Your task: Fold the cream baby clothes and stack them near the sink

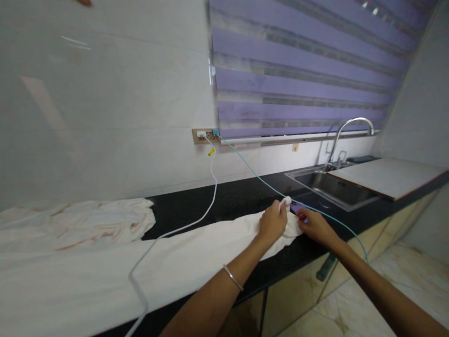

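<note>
A long white cloth [196, 252] lies along the dark counter, with its far right end bunched and lifted. My left hand [273, 222], with a silver bangle on the wrist, is closed on that end, and a white fold sticks up above the fingers. Just to its right, my right hand [314, 225] is closed in a pinch on the edge of the same cloth end. Behind the hands, a flat purplish thing [297, 207] is partly hidden on the counter; its kind is unclear.
Crumpled stained white fabric [77, 224] lies at the left back. A white cord [214, 187] from the wall socket [209, 135] crosses the cloth. A teal cable [256, 174] passes behind the hands. Right stand the sink [336, 189], tap [352, 121] and white board [393, 175].
</note>
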Demonstrator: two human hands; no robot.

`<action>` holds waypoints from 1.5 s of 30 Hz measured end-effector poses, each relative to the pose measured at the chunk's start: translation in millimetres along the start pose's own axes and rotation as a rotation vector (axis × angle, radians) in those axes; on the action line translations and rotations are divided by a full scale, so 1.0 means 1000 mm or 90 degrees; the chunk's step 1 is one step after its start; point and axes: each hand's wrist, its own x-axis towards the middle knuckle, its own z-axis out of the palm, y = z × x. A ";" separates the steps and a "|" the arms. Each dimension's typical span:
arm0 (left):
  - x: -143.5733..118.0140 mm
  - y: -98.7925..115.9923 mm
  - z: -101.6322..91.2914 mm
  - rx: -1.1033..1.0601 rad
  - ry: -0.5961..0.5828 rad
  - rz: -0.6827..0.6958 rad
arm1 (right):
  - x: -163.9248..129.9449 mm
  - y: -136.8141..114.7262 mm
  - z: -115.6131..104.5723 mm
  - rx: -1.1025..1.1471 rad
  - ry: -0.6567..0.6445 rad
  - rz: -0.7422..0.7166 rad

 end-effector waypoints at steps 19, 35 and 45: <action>-0.031 -0.010 0.006 0.217 -0.225 0.387 | -0.022 -0.031 -0.005 -0.146 0.041 0.075; -0.089 -0.096 -0.049 0.291 -0.156 0.143 | 0.009 -0.125 0.092 -0.042 0.004 -0.147; -0.162 -0.200 -0.158 0.421 -0.112 -0.073 | 0.004 -0.107 0.102 -0.246 -0.089 0.011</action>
